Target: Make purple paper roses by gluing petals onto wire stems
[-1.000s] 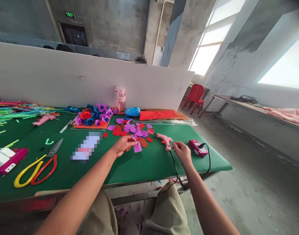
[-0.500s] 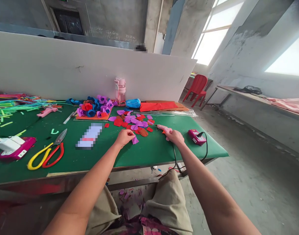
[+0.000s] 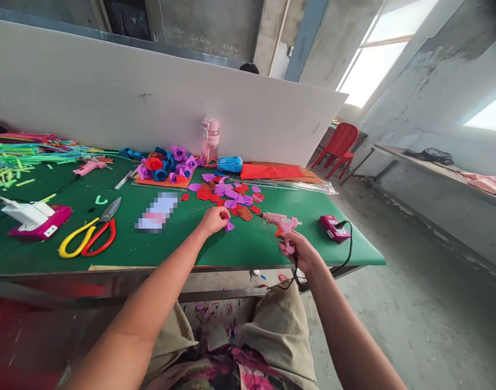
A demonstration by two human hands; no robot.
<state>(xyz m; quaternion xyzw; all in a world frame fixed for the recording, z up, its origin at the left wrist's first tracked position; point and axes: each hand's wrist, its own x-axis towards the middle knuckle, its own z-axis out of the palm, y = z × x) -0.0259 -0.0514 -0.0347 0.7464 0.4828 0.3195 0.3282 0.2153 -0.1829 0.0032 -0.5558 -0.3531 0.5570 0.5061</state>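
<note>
A pink hot glue gun is in my right hand, its fingers wrapped round the handle and its nozzle pointing left. My left hand pinches a small purple petal, which hangs below the fingertips just above the green tabletop. Loose red and purple petals lie scattered right behind my hands. Beyond them to the left, finished-looking paper flowers in purple, blue and red sit heaped on an orange sheet.
Scissors with yellow and red handles lie at the left, near a magenta power block with white plugs. Another power block sits at the right edge. A pink bottle stands before the white board.
The glue gun has been lifted and turned more side-on in my right hand, nearer to me. My left hand keeps its pinch on the petal. The view has shifted slightly.
</note>
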